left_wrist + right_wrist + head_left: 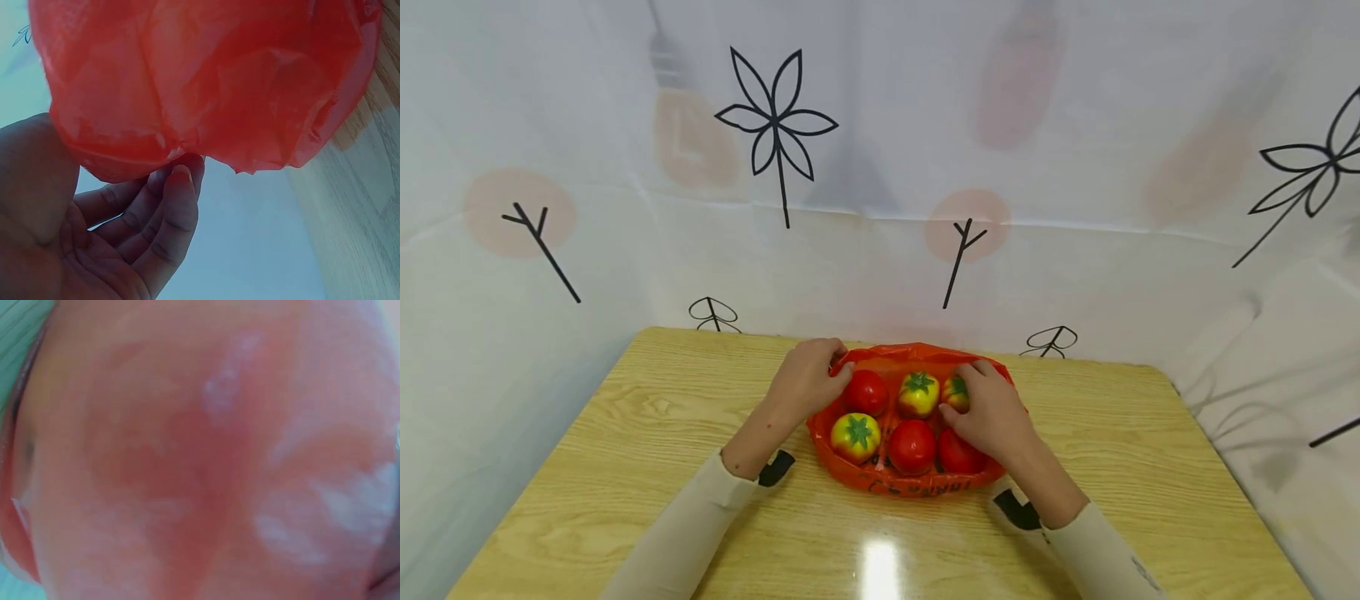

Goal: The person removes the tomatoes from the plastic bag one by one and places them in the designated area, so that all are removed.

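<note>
A red plastic bag [917, 487], its mouth spread wide like a bowl, stands on the table with several tomatoes inside. Plain red ones include the front-middle tomato [912, 447] and the back-left tomato [867, 392]. Yellow ones with green star-shaped tops include the front-left tomato [855, 437] and the back-middle tomato [919, 394]. My left hand [808, 379] pinches the bag's left back rim, its fingers [178, 206] curled at the plastic edge. Inside the right side, my right hand [996, 412] grips a yellow-red tomato [955, 392] between thumb and fingers. Red plastic fills the right wrist view.
The wooden table [662, 417] carries the bag near its back edge. A white cloth [865, 275] with black plant drawings hangs behind and at both sides. Dark bands [1018, 510] show beneath both wrists.
</note>
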A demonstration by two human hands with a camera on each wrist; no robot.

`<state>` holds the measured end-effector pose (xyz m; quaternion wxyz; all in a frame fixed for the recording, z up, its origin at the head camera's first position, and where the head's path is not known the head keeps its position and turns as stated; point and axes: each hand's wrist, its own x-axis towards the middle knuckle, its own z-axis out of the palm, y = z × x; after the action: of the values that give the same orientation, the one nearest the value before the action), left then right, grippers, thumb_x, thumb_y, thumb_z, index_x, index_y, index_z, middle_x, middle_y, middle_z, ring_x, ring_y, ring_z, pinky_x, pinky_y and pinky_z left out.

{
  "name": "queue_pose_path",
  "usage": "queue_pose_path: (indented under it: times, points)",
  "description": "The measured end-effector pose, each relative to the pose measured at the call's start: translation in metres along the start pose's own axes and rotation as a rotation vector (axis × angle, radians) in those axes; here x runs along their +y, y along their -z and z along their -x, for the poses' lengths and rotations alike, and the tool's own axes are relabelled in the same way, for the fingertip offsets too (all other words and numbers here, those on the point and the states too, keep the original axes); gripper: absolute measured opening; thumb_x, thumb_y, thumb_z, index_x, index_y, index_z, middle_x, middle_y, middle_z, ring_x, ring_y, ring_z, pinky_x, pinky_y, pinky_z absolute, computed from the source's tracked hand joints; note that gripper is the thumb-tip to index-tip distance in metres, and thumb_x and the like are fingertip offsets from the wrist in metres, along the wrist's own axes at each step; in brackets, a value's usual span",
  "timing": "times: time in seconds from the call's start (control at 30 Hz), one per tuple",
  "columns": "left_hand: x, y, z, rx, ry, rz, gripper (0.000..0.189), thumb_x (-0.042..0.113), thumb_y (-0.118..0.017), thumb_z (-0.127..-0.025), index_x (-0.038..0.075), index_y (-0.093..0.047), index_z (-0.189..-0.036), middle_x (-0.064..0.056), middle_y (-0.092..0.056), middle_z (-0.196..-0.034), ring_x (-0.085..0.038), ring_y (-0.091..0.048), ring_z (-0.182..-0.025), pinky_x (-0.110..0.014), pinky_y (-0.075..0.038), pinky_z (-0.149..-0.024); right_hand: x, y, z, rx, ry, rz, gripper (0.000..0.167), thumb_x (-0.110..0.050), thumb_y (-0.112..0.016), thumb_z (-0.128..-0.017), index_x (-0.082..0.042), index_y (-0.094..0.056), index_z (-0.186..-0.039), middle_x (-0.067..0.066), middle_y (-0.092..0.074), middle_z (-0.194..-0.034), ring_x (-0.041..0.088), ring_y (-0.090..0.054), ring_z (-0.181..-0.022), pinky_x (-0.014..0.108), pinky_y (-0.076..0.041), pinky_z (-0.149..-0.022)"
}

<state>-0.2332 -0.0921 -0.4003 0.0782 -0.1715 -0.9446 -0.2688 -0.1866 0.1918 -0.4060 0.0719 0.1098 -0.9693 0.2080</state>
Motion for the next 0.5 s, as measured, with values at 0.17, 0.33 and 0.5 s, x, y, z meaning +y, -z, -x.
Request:
queue_pose_path:
  times: [0.17,0.33,0.5]
  points:
    - [0.000,0.000,0.000,0.008,0.002,-0.002,0.019,0.021,-0.072,-0.099,0.004,-0.074,-0.107,-0.002,-0.062,-0.079,-0.020,-0.055,-0.069,-0.030,-0.048,-0.061,-0.003,0.007,0.003,0.047,0.031,-0.022,0.050,-0.020,-0.084,-0.088,0.002,-0.066,-0.129,0.021,-0.062,-0.131,0.038,-0.064,-0.110,0.056,-0.056,-0.097]
    - [-0.001,0.000,0.000,0.011,0.001,-0.008,0.021,0.022,-0.072,-0.099,0.003,-0.074,-0.108,-0.002,-0.063,-0.080,-0.020,-0.055,-0.069,-0.030,-0.048,-0.061,-0.004,0.014,0.007,0.069,0.046,-0.040,0.053,-0.022,-0.083,-0.089,0.001,-0.065,-0.132,0.021,-0.062,-0.132,0.039,-0.065,-0.111,0.056,-0.056,-0.097]
    - [-0.002,0.000,0.000,0.016,-0.013,-0.007,0.019,0.022,-0.072,-0.098,0.004,-0.074,-0.105,-0.001,-0.061,-0.078,-0.019,-0.054,-0.067,-0.030,-0.047,-0.060,-0.005,0.026,0.013,0.090,0.045,-0.064,0.055,-0.023,-0.083,-0.090,0.000,-0.064,-0.135,0.020,-0.061,-0.135,0.039,-0.065,-0.113,0.056,-0.058,-0.094]
